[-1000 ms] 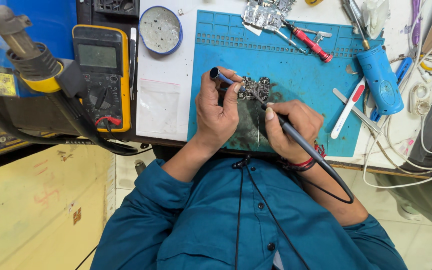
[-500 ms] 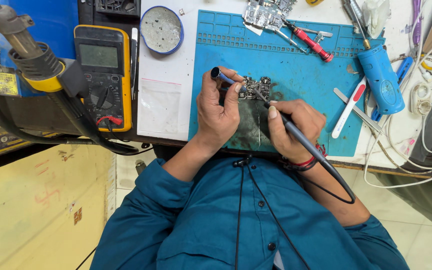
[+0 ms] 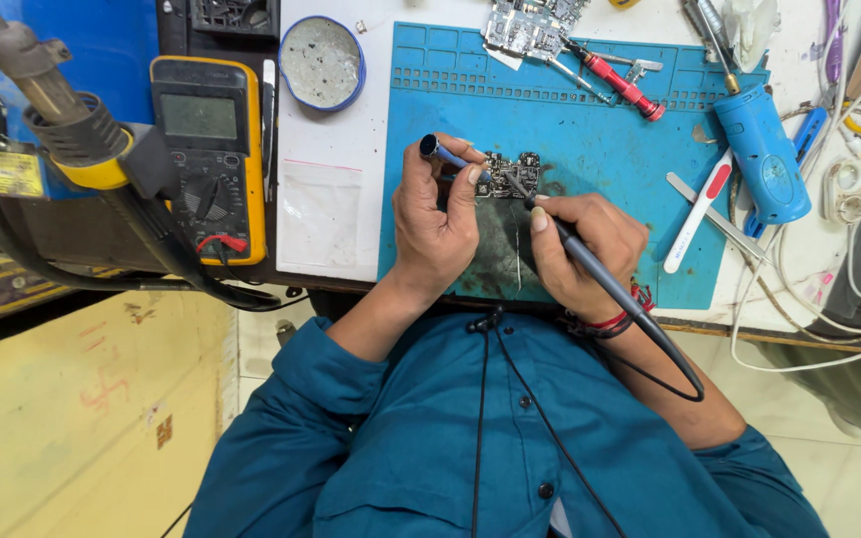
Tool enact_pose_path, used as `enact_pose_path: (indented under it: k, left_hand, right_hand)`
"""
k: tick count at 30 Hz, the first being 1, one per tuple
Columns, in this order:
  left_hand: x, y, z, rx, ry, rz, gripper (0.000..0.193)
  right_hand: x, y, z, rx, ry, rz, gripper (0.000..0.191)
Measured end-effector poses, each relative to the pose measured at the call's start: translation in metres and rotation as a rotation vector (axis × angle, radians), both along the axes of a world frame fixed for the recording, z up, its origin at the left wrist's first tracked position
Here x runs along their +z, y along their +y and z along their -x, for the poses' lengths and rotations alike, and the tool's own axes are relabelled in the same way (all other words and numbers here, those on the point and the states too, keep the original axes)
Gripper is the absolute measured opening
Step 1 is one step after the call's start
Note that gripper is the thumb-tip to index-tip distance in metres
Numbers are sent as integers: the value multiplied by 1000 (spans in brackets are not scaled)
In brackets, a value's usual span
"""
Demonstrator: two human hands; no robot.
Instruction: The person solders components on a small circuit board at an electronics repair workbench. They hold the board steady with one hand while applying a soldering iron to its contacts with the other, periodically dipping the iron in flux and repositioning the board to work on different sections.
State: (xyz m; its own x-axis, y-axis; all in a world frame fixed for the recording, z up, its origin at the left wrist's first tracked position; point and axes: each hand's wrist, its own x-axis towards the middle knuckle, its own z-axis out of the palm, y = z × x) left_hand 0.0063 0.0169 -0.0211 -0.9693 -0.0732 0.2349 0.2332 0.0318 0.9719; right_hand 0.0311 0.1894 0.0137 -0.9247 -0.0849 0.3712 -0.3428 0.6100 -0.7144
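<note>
I log the small dark circuit board with tiny components (image 3: 508, 171) lying flat on the blue silicone work mat (image 3: 590, 130), near the mat's mid-front, just ahead of both hands. That is the work item.

Right hand (image 3: 590, 249): fingers clenched pen-style round the slim grey corded soldering iron (image 3: 590, 269). Its long axis runs diagonally, cord end low by the wrist, tip up and toward the board. Tip appears to meet the board's near right edge; contact itself is too small to confirm.

Left hand (image 3: 437, 224): fingers pinched on a short blue-handled pen-like tool (image 3: 442, 152). Handle end points away from the board to the left; working end is hidden behind the fingertips, approx. at the board's left edge.

Key relation: board sits between the two tool tips, left hand at its left side, right hand at its lower right. Both are about equally near; the iron tip is the closer point. My judgement: any next adjustment turns on that diagonal approach from the lower right.

Elsewhere, well apart from the work: yellow-cased multimeter (image 3: 209, 149) off the mat to the left, round blue-rimmed tin (image 3: 322, 62) behind it, red-handled screwdriver (image 3: 622, 85) and blue cylindrical handheld tool (image 3: 761, 154) at the mat's far right. None touched.
</note>
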Motion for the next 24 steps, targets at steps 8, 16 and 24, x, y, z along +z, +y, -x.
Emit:
enact_pose_path:
  k: [8,16,24]
  left_hand:
    - [2,1,0,12,-32,3,19]
    - [2,1,-1,43,-71,-60,18]
    - [0,-1,2,16,-1,-17,17]
  right_hand:
    - [7,1,0,-4,6,27,7]
    - [11,-9,8,-42,16,-157,34]
    - [12,-10,20,79,17,-214,43]
